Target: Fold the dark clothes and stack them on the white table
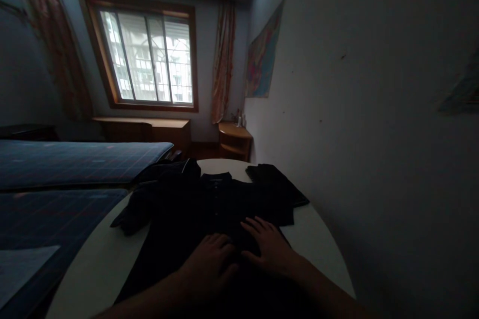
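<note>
A dark polo shirt lies spread out on a round white table, its collar at the far side and a short row of buttons below it. My left hand rests on the middle of the shirt, fingers slightly bent and thumb apart. To its right, my right hand lies on the cloth with fingers spread. Neither hand appears to grip anything. Beyond the shirt's left shoulder sits a crumpled dark garment; a folded dark garment lies at the far right. The near part of the shirt is lost in shadow.
A bed with a blue plaid cover stands to the left, with a pale sheet on its near part. A bare wall runs close along the right. A desk and a corner shelf stand at the back near the window.
</note>
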Tool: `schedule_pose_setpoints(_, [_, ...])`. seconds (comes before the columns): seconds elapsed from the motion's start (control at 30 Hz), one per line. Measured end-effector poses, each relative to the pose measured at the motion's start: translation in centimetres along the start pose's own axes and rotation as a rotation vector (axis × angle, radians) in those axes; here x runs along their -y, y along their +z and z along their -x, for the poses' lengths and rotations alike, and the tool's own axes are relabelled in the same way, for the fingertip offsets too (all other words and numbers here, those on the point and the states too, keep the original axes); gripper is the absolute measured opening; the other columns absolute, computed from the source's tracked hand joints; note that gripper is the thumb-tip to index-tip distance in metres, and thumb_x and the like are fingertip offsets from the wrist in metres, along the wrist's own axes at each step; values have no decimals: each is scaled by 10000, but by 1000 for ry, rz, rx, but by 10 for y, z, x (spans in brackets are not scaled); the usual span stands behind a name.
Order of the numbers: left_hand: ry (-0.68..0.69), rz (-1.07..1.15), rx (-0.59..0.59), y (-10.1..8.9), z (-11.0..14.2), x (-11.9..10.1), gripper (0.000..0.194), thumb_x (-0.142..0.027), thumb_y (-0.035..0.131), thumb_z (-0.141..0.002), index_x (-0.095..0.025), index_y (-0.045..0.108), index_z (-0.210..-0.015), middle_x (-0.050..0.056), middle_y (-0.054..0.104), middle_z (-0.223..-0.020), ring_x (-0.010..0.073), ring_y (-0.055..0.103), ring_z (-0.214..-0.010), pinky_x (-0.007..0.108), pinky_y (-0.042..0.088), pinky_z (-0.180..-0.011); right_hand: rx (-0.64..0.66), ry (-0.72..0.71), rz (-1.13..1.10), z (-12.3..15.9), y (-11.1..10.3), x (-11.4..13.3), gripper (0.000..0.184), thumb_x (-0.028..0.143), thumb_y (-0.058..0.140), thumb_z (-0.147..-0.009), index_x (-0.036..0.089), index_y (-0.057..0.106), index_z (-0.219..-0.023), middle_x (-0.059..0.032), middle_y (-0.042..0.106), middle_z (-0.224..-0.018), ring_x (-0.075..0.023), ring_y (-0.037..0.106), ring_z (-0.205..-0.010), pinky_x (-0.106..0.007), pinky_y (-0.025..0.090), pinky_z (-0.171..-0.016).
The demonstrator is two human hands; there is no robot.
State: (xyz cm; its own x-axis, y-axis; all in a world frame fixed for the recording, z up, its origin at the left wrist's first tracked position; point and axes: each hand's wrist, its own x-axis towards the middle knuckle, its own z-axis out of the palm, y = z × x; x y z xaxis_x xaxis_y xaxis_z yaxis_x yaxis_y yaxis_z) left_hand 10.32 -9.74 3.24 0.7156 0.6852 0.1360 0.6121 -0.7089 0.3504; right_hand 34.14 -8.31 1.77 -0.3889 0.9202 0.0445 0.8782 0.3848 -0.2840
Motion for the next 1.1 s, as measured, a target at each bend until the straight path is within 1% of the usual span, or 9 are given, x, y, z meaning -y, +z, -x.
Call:
schedule_pose_setpoints(0.07, [-47,-14,-111,2,-20,10,281,-321,477,-951,-218,636,-1159,88,628,-1262,259,589,-1158,479,441,-1037,-103,45,-14,-10,-11,-6,555,529,531,-902,240,535,-1376,-98,552,-1398,-281,492,-1280,-442,363,-1075])
schedule_pose_setpoints(0.13, [-65,-44,-169,5,-43,23,356,-333,487,-947,-212,590,-1266,107,546,-1395,274,504,-1287,471,392,-1091,-250,128,-4,-25,-25,-19,388,400,488,-938,192,625,-1236,-104,639,-1249,-238,582,-1133,-373,421,-1004])
schedule_pose_setpoints(0.27, [-123,-119,-128,12,-85,50,544,-425,499,-934,-225,456,-1438,122,319,-1580,334,263,-1456,500,298,-1145,-533,329,118,-56,-47,-61,339,287,449,-933,151,642,-1177,-127,646,-1208,-261,568,-1116,-386,428,-983])
schedule_pose_setpoints(0.4, [-198,-132,-76,22,-110,73,653,-515,464,-933,-258,332,-1518,126,188,-1625,380,148,-1477,556,244,-1148,-737,460,152,-69,-39,-98,462,311,364,-960,129,536,-1347,-157,563,-1359,-312,489,-1239,-474,402,-1014])
schedule_pose_setpoints(0.57, [-273,-156,-78,31,-118,88,695,-636,411,-916,-272,361,-1506,136,239,-1609,411,141,-1472,630,160,-1139,-765,576,116,-67,-14,-127,487,329,353,-952,197,507,-1394,-157,596,-1312,-356,427,-1297,-591,364,-1002])
schedule_pose_setpoints(0.73, [-304,-174,2,28,-125,81,689,-578,453,-904,-277,347,-1514,155,216,-1610,464,151,-1453,696,133,-1102,-726,591,45,-66,-19,-142,387,324,479,-866,193,673,-1173,-155,655,-1173,-335,546,-1160,-524,403,-989])
schedule_pose_setpoints(0.9, [-85,-207,-13,27,-125,65,644,-375,505,-891,-326,338,-1510,77,235,-1617,388,146,-1477,642,82,-1155,-911,518,-230,-58,-35,-154,338,381,509,-803,172,694,-992,-122,694,-1006,-265,643,-942,-428,485,-898])
schedule_pose_setpoints(0.97, [44,-166,5,27,-122,58,642,-390,515,-894,-341,335,-1509,57,215,-1623,368,132,-1484,622,64,-1170,-1008,510,-341,-53,-40,-157,354,423,534,-781,165,680,-975,-121,700,-976,-253,650,-896,-410,502,-858])
schedule_pose_setpoints(1.1, [199,-38,111,24,-118,40,664,-467,580,-858,-387,371,-1483,21,132,-1638,411,108,-1475,670,121,-1145,-1106,469,-469,-50,-44,-156,393,480,599,-747,158,666,-963,-135,703,-993,-257,644,-922,-412,508,-855])
